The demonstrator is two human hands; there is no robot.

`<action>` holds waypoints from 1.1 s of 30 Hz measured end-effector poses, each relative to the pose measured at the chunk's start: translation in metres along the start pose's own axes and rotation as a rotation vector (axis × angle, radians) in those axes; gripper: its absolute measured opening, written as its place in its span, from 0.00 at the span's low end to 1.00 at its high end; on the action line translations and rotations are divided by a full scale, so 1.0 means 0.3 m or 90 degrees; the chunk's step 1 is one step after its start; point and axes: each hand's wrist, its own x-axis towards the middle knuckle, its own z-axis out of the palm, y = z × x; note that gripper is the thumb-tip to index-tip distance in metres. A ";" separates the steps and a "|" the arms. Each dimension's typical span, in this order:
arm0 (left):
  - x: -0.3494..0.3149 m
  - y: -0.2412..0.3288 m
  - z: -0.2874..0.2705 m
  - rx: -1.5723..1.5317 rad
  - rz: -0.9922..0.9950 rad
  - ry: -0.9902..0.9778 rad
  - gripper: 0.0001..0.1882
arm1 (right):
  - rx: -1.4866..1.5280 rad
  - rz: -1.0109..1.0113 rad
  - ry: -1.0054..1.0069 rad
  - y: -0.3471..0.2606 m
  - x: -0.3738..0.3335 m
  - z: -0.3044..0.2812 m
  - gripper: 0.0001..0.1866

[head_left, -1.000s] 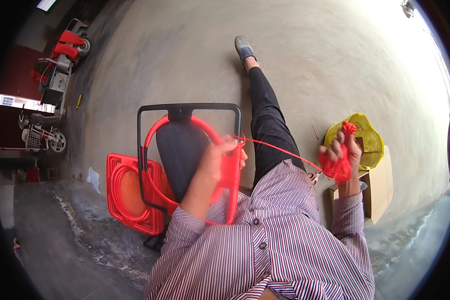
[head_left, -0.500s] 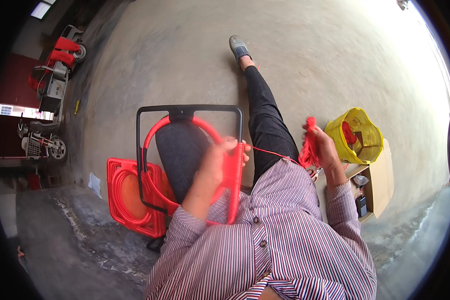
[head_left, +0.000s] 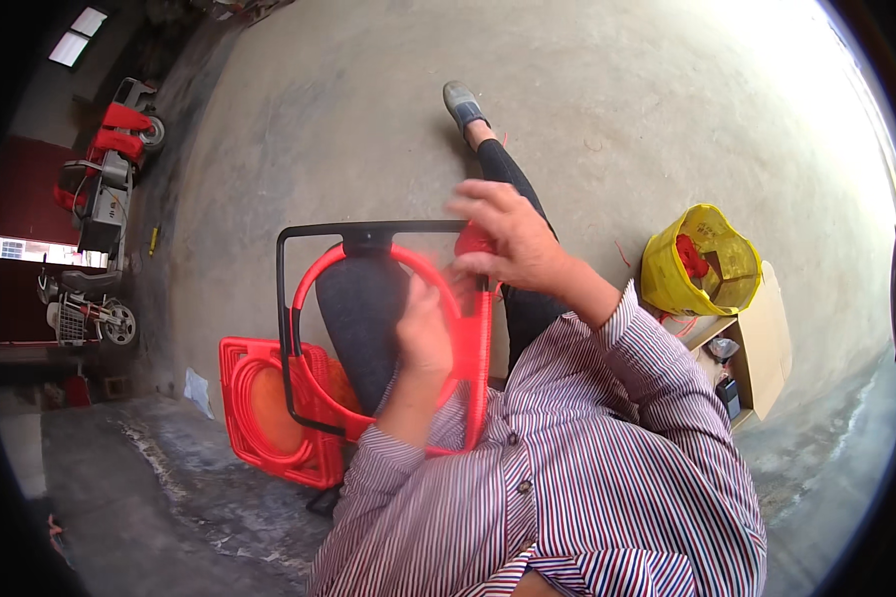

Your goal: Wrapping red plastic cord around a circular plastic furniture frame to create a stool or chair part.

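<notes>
A red plastic frame (head_left: 468, 343) with a round opening and a black rectangular bracket (head_left: 388, 227) stands over my left thigh. My left hand (head_left: 426, 333) is at the right side of the ring, closed about the frame; its fingertips are blurred and partly hidden. Red cord is wound along the frame's right side bar (head_left: 480, 388). At the bar's upper end, my right hand (head_left: 518, 239) reaches across with a bundle of red cord (head_left: 476, 242) between thumb and fingers. These fingers are smeared by motion and hide part of the bundle.
More red frames (head_left: 269, 408) are stacked at my left. To the right stand a yellow basket (head_left: 657, 274) with red material inside and an open cardboard box (head_left: 767, 343) holding small items. A scooter (head_left: 95, 308) is parked at the far left. My right leg stretches out ahead.
My right hand has moved left and up from beside the basket to the frame's top right corner, carrying the cord bundle. My left hand has shifted slightly left and down along the frame.
</notes>
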 end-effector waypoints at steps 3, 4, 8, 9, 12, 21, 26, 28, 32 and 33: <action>0.007 0.007 -0.007 -0.068 -0.064 -0.026 0.35 | 0.308 0.274 0.395 0.024 -0.074 -0.024 0.21; 0.012 0.001 -0.028 -0.071 -0.063 -0.024 0.35 | 0.308 0.274 0.391 0.034 -0.109 -0.032 0.21; 0.028 -0.014 -0.063 -0.021 -0.117 0.015 0.33 | 0.183 0.319 -0.144 -0.015 -0.164 -0.037 0.21; 0.029 -0.015 -0.054 -0.026 -0.128 -0.007 0.33 | 0.358 0.403 -0.088 0.004 -0.190 -0.002 0.18; 0.025 -0.025 -0.043 0.038 -0.144 0.006 0.33 | 0.618 0.512 -0.016 0.029 -0.214 0.010 0.15; 0.027 -0.005 -0.015 -0.009 -0.156 -0.046 0.29 | 0.543 0.439 0.032 -0.045 -0.207 0.032 0.23; 0.013 0.005 -0.003 -0.013 -0.151 -0.061 0.27 | 0.689 0.487 0.111 -0.030 -0.197 0.043 0.13; 0.010 0.016 0.007 -0.013 -0.149 -0.073 0.26 | 0.769 0.524 0.168 -0.021 -0.185 0.011 0.09; 0.012 0.003 -0.009 0.005 -0.175 -0.066 0.22 | 1.071 0.544 0.340 -0.002 -0.163 0.000 0.10; 0.019 0.002 -0.009 0.026 -0.196 -0.059 0.20 | 1.074 0.597 0.419 -0.020 -0.135 0.005 0.11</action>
